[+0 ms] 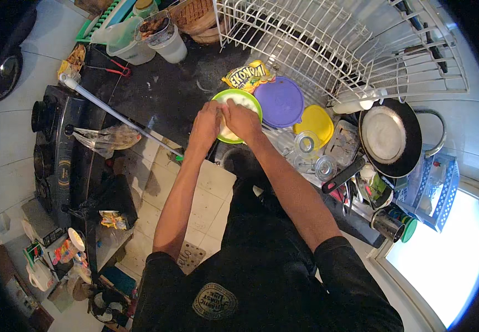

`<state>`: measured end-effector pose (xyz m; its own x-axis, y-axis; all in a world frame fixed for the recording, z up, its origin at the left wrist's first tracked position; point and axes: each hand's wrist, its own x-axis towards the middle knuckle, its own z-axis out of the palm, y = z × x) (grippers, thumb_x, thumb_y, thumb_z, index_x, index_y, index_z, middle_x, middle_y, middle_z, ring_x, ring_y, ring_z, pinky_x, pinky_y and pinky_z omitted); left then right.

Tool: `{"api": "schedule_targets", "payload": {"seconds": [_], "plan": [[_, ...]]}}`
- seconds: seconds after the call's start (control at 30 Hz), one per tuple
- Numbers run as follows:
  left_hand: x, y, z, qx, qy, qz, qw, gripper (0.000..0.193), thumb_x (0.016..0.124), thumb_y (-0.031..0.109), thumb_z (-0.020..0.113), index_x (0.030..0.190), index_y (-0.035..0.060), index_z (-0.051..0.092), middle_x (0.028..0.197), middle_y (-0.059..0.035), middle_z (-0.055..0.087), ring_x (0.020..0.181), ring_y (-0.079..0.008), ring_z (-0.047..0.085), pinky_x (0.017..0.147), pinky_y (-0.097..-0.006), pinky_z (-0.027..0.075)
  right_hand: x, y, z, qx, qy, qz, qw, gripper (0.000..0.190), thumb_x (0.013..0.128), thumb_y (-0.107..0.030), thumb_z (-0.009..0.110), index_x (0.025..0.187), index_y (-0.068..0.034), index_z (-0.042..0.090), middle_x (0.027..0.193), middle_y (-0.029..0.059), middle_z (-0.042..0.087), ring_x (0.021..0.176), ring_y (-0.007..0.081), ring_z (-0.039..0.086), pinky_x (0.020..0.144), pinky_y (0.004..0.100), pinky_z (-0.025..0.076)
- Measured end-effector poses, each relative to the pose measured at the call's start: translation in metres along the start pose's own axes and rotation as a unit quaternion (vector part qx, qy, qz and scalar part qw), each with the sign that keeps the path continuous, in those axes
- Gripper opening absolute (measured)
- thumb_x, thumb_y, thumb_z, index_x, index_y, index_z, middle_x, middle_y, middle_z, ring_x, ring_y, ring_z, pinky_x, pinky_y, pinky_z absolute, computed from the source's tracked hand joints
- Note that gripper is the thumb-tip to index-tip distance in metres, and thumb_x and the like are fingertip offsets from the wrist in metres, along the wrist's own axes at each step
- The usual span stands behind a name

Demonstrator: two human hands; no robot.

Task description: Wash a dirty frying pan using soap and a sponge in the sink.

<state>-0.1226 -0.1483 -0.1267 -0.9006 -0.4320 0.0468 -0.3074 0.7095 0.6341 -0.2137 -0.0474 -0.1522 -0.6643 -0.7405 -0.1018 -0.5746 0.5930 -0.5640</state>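
Note:
A lime-green bowl sits on the dark counter in front of me, with a white substance inside it. My left hand is at the bowl's left side, its fingers bent inward over the opening. From the right, my right hand reaches over the same bowl, and the fingertips of both hands meet near its middle. Whether anything is pinched between them is hidden. Behind the bowl lies a yellow printed plastic packet. A round purple plastic lid lies right beside the bowl.
A white wire dish rack stands at the back right. To the right are a yellow lid, glass cups and a frying pan. A gas stove and a white pole are on the left.

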Motion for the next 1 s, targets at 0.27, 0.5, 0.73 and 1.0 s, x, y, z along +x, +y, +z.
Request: {"api": "schedule_targets", "payload": {"seconds": [0.27,0.5,0.73,1.0], "plan": [[-0.023,0.018,-0.022,-0.005,0.012,0.082,0.997,0.026,0.074,0.006,0.070,0.098,0.0039,0.062,0.096,-0.0126,0.062,0.095,-0.0302,0.057,0.085,-0.0394,0.039,0.013,0.009,0.005,-0.035,-0.037,0.002,0.999,0.024,0.090,-0.025,0.051,0.090,-0.002,0.059,0.082,0.0232,0.065,0.079,0.0398,0.065,0.069,0.0482,0.052],[-0.028,0.023,-0.014,-0.008,-0.055,0.045,0.997,0.032,0.071,0.015,0.076,0.099,0.0050,0.063,0.102,-0.0079,0.061,0.099,-0.0265,0.056,0.087,-0.0355,0.036,0.024,0.021,0.008,0.005,-0.074,0.055,0.996,0.018,0.083,-0.011,0.052,0.093,0.000,0.062,0.091,0.0243,0.065,0.088,0.0414,0.063,0.078,0.0498,0.050],[-0.026,0.018,-0.002,-0.013,-0.043,0.025,0.999,0.033,0.072,0.004,0.069,0.103,0.0028,0.058,0.106,-0.0132,0.058,0.099,-0.0329,0.055,0.085,-0.0410,0.042,0.022,0.015,-0.021,0.075,-0.150,0.047,0.985,0.032,0.087,-0.021,0.054,0.111,0.001,0.059,0.105,0.0279,0.061,0.098,0.0431,0.059,0.085,0.0454,0.048],[-0.022,0.006,0.008,-0.075,-0.040,-0.011,0.996,0.034,0.078,-0.008,0.049,0.111,0.0003,0.051,0.099,-0.0256,0.059,0.092,-0.0437,0.058,0.079,-0.0460,0.047,0.015,0.036,-0.031,0.138,-0.259,-0.064,0.954,0.084,0.069,-0.030,0.076,0.129,0.010,0.032,0.116,0.0326,0.054,0.112,0.0392,0.055,0.094,0.0404,0.045]]}}
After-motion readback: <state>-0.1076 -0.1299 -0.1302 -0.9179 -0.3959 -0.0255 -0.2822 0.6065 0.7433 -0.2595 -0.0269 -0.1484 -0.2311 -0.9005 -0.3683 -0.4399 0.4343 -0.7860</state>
